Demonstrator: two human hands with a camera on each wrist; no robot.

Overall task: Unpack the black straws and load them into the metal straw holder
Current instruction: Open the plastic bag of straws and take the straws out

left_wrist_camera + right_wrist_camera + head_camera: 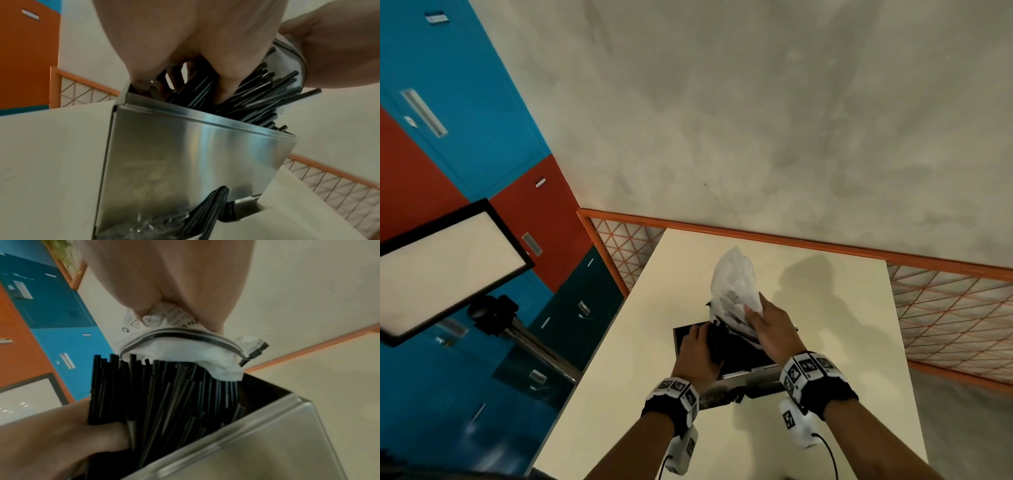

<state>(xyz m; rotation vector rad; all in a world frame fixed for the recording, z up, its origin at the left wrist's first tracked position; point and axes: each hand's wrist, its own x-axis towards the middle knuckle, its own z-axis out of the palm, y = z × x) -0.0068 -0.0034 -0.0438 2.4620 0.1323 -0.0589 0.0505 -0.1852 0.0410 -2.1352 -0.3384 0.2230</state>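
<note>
My wrists are hanging just over the metal straw holder [736, 373] on the surface [619, 394]. Most black straws [164, 394] are already standing in it. My left hand [697, 346] is gripping the bundle; my right hand [770, 325] is pinching the white bag [734, 284] above the holder.

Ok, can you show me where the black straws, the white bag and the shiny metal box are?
black straws [164, 394], right wrist view, middle of the bundle.
white bag [732, 277], head view, its crumpled upper part.
metal straw holder [185, 162], left wrist view, its shiny front wall.
</note>
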